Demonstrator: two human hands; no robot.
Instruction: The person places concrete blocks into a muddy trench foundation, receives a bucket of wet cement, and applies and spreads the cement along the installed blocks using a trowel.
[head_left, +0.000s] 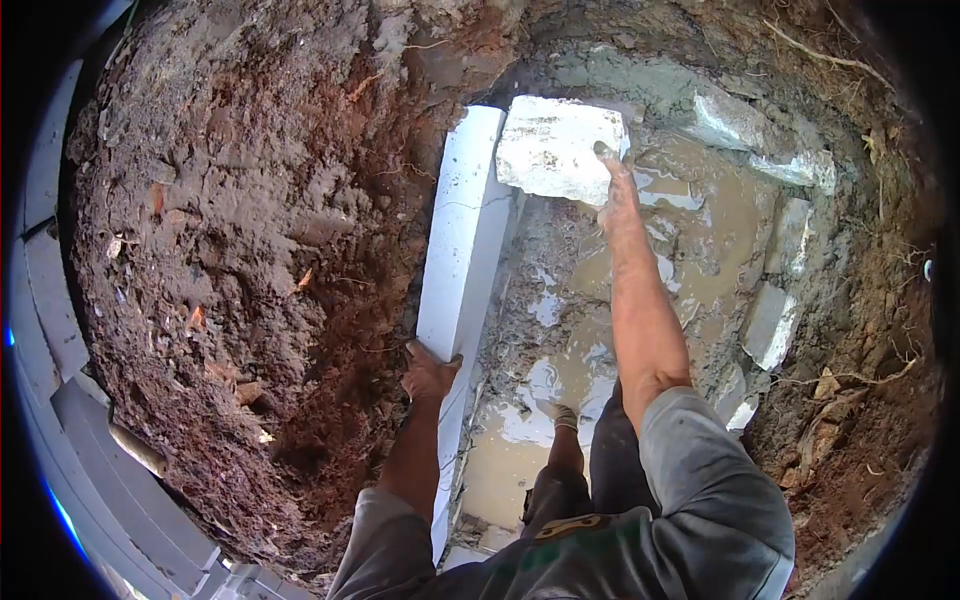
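My right hand (615,180) grips the right edge of a rough white stone block (560,145). The thumb lies on the block's face, and the other fingers are mostly hidden behind it. The block's left side meets or lies very near the far end of a long pale concrete beam (462,235); I cannot tell whether they touch. Lower on that beam, my left hand (432,372) clasps its width, thumb on the right side and fingers on the left. A thin crack crosses the beam near its upper part.
Muddy water (700,230) covers much of the pit floor, where a foot (563,415) stands. Stone blocks (772,325) line the right side. A steep reddish earth bank (250,250) rises at left, with grey slabs (130,480) beyond. Roots (830,55) stick out at upper right.
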